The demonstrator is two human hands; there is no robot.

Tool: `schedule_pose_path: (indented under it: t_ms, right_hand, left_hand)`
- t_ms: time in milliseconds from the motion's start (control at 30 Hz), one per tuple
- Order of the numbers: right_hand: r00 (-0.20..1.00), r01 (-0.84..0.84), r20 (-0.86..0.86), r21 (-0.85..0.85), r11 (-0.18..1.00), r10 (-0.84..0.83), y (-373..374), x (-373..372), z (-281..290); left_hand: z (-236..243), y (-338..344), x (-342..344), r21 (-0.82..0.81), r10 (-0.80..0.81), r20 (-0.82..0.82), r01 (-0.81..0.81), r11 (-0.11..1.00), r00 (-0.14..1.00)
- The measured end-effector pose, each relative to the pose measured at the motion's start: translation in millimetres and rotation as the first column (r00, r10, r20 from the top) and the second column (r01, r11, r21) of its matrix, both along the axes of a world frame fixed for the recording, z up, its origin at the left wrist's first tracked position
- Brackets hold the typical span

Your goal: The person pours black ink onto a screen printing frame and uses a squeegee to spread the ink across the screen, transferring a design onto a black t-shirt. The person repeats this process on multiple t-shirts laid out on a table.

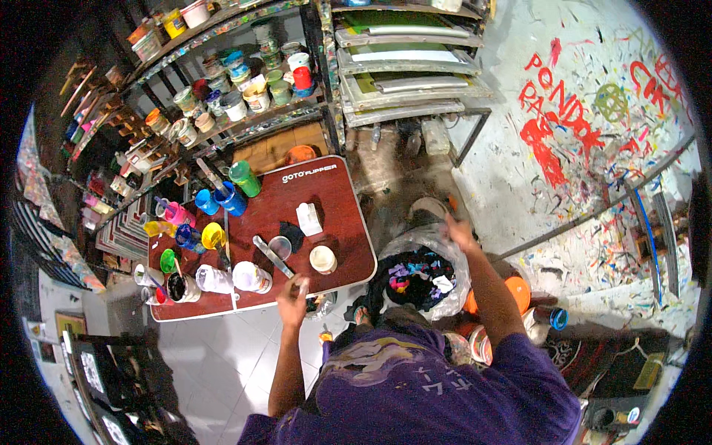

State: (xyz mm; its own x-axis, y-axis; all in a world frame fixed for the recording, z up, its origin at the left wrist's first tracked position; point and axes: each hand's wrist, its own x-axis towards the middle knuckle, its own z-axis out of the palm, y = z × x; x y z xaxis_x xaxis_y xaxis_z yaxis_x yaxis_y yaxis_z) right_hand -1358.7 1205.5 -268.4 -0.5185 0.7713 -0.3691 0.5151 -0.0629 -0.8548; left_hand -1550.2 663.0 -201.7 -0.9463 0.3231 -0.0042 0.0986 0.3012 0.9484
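My left hand (294,293) is at the front edge of the red-brown table (334,215), its fingers closed at the near end of a flat, pale spatula (272,256). Beside the spatula are a clear cup (280,248), a dark cloth (291,235) and a crumpled white piece (308,219). An open tub of cream-coloured stuff (323,259) stands to the right of that hand. My right hand (461,233), smeared by motion, hovers at the far rim of a clear plastic bag (454,285) filled with dark and coloured scraps (419,278). Whether it holds anything is unclear.
Paint pots crowd the table's left side, including a white tub (252,277), a yellow cup (213,236) and a green bottle (243,178). Shelves of jars (234,106) and a rack of screen frames (404,63) stand behind. Orange containers (512,294) sit right of the bag.
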Motion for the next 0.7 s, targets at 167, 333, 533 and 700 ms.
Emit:
schedule_pose_path:
  t_ms: [167,333,533,700]
  right_hand:
    - [0.956,-0.152,-0.271,-0.139,0.978,0.110,63,-138,130]
    - [0.871,-0.060,-0.484,-0.272,0.960,-0.082,118,-235,184]
    - [0.798,0.566,-0.528,0.493,0.660,-0.290,212,-300,162]
    - [0.842,0.413,-0.491,0.324,0.851,-0.221,261,-291,176]
  left_hand:
    - [-48,-67,54,-0.006,0.240,0.177,-0.243,0.970,0.954]
    - [-96,-114,159,-0.132,0.558,0.462,-0.569,0.812,0.689]
    - [-85,-71,219,-0.155,0.640,0.428,-0.646,0.748,0.638]
    - [-37,15,166,-0.075,0.589,0.392,-0.614,0.786,0.707]
